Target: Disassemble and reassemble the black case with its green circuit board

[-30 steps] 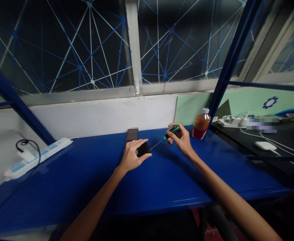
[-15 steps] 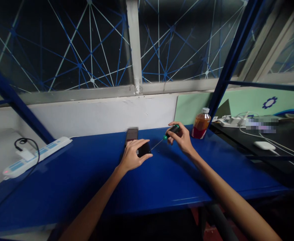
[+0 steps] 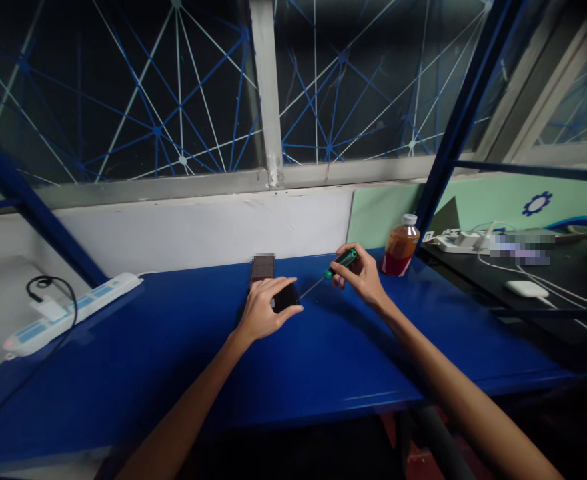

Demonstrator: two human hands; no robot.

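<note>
Left hand (image 3: pixel 262 310) clasps a black block (image 3: pixel 286 299). Right hand (image 3: pixel 364 279) grips a green-and-black screwdriver (image 3: pixel 344 260), its tip at the block's right side.

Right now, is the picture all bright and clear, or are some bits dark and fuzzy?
In the head view, the windows are dark, a soft shadow lies on the blue table below the right hand, pale shine marks its front edge, the black thing in the left hand is too dark for details, and the outer edges look blurry.
</note>
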